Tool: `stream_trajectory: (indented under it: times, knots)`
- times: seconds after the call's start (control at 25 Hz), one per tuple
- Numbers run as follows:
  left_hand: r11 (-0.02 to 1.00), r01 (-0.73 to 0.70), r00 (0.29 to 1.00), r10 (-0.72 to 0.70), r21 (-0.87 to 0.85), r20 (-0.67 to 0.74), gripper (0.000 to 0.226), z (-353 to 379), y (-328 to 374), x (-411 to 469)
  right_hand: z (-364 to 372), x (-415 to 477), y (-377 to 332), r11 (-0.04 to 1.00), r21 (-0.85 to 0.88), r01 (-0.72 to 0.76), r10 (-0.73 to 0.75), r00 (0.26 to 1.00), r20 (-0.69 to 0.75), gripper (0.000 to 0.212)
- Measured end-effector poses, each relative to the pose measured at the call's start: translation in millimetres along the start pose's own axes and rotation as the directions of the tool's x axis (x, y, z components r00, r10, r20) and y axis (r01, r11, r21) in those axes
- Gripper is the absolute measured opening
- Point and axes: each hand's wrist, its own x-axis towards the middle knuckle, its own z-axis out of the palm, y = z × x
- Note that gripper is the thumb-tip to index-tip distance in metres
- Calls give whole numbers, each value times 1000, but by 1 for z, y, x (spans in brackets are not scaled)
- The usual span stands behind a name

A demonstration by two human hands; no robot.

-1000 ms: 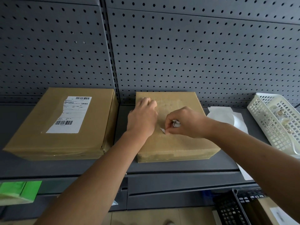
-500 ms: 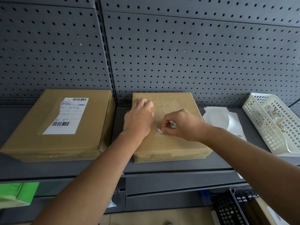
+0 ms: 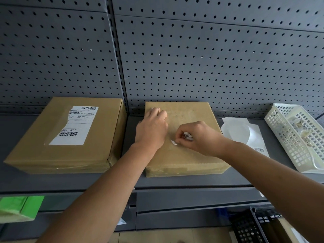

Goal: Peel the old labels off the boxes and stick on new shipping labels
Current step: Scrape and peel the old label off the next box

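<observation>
Grey metal shelf (image 3: 192, 181) carrying two boxes, paper and a basket.
A labelled box (image 3: 98, 151) lies flat at the shelf's 9 o'clock end. A plain box (image 3: 189, 158) sits mid-shelf, near it but apart. White sheets (image 3: 235, 132) lie just beside the plain box at its 3 o'clock. A white lattice basket (image 3: 289, 137) sits farther out at 3 o'clock.

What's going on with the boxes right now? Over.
Left hand rests on the middle box. Right hand pinches a white label scrap. Old label on left box not yet peeled. Nothing in the way.
</observation>
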Motion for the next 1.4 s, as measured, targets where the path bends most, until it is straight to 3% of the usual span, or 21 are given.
stream_trajectory:
  times: [0.24,0.4,0.88,1.04,1.16,1.28,1.4]
  knots:
    - [1000,1,1000,-1,-11,1,22,1,-1,1,9,3,0,933,-295,205,-190,979,80,11]
    - [1000,7,1000,-7,-11,1,25,1,0,1,12,4,-4,882,-406,241,-230,970,77,12]
    - [1000,20,999,-20,-8,36,29,-2,1,0,1,12,5,990,-69,124,-123,992,14,7]
    - [1000,14,999,-14,2,35,28,-2,0,0,3,10,3,992,-74,103,-97,991,87,7]
    - [1000,16,999,-16,-1,36,30,-2,0,1,5,13,-1,995,-79,56,-52,997,55,4]
    - [999,34,998,-35,8,43,32,-1,1,1,-7,17,-5,993,84,-81,89,992,-94,18]
    - [999,35,998,-37,36,49,33,-2,1,2,-26,22,-12,926,339,-163,232,957,-172,22]
